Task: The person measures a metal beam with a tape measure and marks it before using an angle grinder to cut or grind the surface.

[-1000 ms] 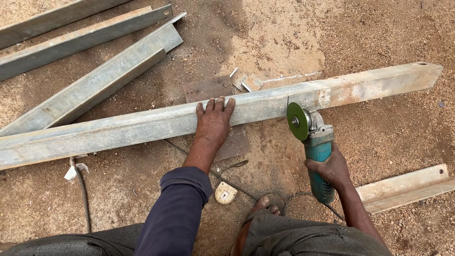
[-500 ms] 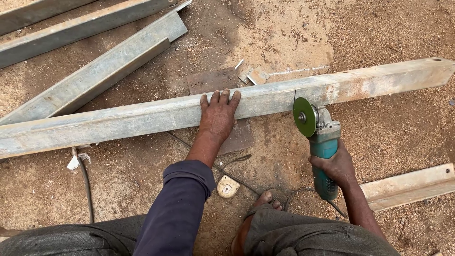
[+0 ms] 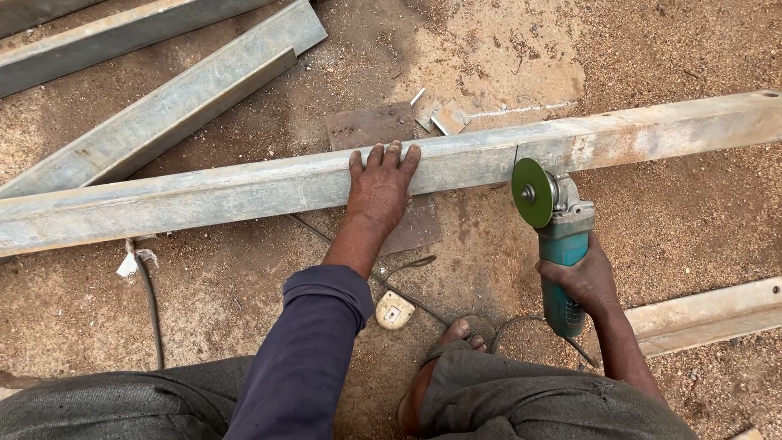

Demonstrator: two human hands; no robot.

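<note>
- Long steel beam [image 3: 244,191] lies across the sandy ground [image 3: 692,212], running left to right w/ the right end a bit higher in view, grey w/ rusty patches.
- Left hand [image 3: 379,187] sits flat on top of the beam about mid-length, fingers spread a little and reaching over the far edge, palm pressing down. Not gripping anything, just laid open on the metal.
- Right hand [image 3: 582,281] is wrapped tight round the teal body of an angle grinder [image 3: 558,244], which points away from the person.
- Grinder's green disc [image 3: 531,192] stands upright right at the near face of the beam, just rt of the left hand. Can't tell if it's actually touching the steel.
- A thin dark line crosses the beam right above the disc.
- Under the beam near the left hand there's a flat rusty plate [image 3: 371,126] on the ground, plus small metal offcuts [image 3: 440,116] just behind the beam.
- A sandalled foot [image 3: 452,342] shows btwn the arms, w/ a small pale tape-measure-looking thing [image 3: 394,310] beside it and a cable trailing near.
- More beams [image 3: 179,98] lie top left, well apart; another short piece [image 3: 709,314] lies bottom right near the right hand.
</note>
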